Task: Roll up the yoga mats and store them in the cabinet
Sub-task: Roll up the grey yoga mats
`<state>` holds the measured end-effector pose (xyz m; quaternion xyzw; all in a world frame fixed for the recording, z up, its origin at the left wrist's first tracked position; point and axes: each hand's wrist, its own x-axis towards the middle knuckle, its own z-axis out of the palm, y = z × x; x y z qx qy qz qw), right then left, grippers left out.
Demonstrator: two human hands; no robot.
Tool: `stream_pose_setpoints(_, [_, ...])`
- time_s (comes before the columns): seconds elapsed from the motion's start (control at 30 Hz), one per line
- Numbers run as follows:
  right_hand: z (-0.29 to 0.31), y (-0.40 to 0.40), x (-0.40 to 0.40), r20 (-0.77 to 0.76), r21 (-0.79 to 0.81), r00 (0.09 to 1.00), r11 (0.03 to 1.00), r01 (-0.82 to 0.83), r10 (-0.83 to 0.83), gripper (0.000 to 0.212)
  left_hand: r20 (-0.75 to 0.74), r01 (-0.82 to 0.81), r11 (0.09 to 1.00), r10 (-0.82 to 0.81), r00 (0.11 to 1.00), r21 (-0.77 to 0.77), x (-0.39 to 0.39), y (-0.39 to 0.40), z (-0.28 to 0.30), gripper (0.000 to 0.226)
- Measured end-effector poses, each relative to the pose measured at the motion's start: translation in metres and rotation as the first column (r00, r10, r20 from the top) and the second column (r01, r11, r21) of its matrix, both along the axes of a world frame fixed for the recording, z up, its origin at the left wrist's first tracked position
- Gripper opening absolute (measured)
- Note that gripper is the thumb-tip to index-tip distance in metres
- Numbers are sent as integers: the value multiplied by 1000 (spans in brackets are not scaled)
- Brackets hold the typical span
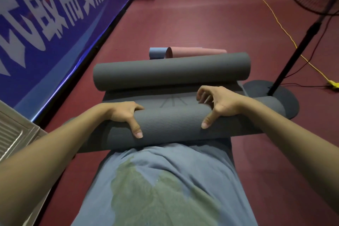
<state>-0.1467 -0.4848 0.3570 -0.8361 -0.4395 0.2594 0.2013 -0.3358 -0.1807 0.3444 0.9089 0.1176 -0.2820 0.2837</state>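
Grey yoga mat point(170, 124) on red floor point(183, 24), near end rolled. Left hand point(126, 113) and right hand point(218, 104) curl around roll. Second grey roll point(170, 69) just beyond; pink roll point(194, 52) and blue roll point(157, 53) behind it.

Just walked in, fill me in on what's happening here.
A person is rolling a grey yoga mat on the red floor, left hand and right hand both on the roll. A finished grey roll lies beyond it, with pink and blue rolls farther back.
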Motion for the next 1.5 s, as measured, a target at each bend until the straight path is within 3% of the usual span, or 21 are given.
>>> stream_pose_setpoints(0.07, [-5,-3,-1,61,44,998,999,14,-16,86,1,28,999,-28,1000,27,3,8,0,136])
stream_pose_setpoints(0.13, [-5,-2,-3,101,40,995,999,23,-27,89,-11,47,999,-47,999,-9,6,11,1,142])
stream_pose_setpoints(0.33, [2,14,-3,258,-101,966,994,28,-1,68,159,-85,992,99,982,-90,5,30,-3,107])
stream_pose_setpoints(0.53, [-7,21,-9,400,-56,916,997,53,-26,45,425,-166,972,224,877,-169,2,37,-2,88])
stream_pose_setpoints(0.63, [-8,25,-10,438,-57,898,996,71,-39,41,574,-137,983,180,799,-118,1,26,1,46])
stream_pose_setpoints(0.7, [-6,26,-7,419,-86,907,994,74,-31,42,658,-129,992,100,747,-3,-4,18,-2,19])
stream_pose_setpoints(0.77, [-6,26,-3,405,-113,914,991,68,-16,45,680,-154,979,23,733,132,-13,9,-5,33])
stream_pose_setpoints(0.83, [-9,29,-1,416,-148,909,987,59,8,56,637,-159,933,-90,765,323,-21,-1,-4,76])
stream_pose_setpoints(0.93, [-18,35,0,461,-160,887,984,78,4,62,443,-96,766,-260,858,636,-22,-19,-1,121])
stream_pose_setpoints(1.0, [-21,39,1,469,-84,881,991,109,-57,58,352,-71,719,-249,902,691,-18,-26,-2,137])
stream_pose_setpoints(1.07, [-21,40,3,469,-42,879,992,116,-83,56,336,-89,744,-189,923,662,-13,-26,-6,146])
stream_pose_setpoints(1.17, [-19,42,6,464,-53,882,992,118,-80,59,319,-85,721,-195,928,688,-5,-23,-13,147])
stream_pose_setpoints(1.27, [-14,44,10,475,-113,880,992,63,-2,77,301,-74,672,-229,926,737,4,-26,-18,134])
stream_pose_setpoints(1.37, [-11,47,12,486,-127,874,991,50,18,96,306,-76,726,-190,933,683,13,-25,-12,121])
stream_pose_setpoints(1.5, [-4,53,14,414,-167,910,982,85,-9,93,287,-36,734,-220,932,678,13,-20,-2,106])
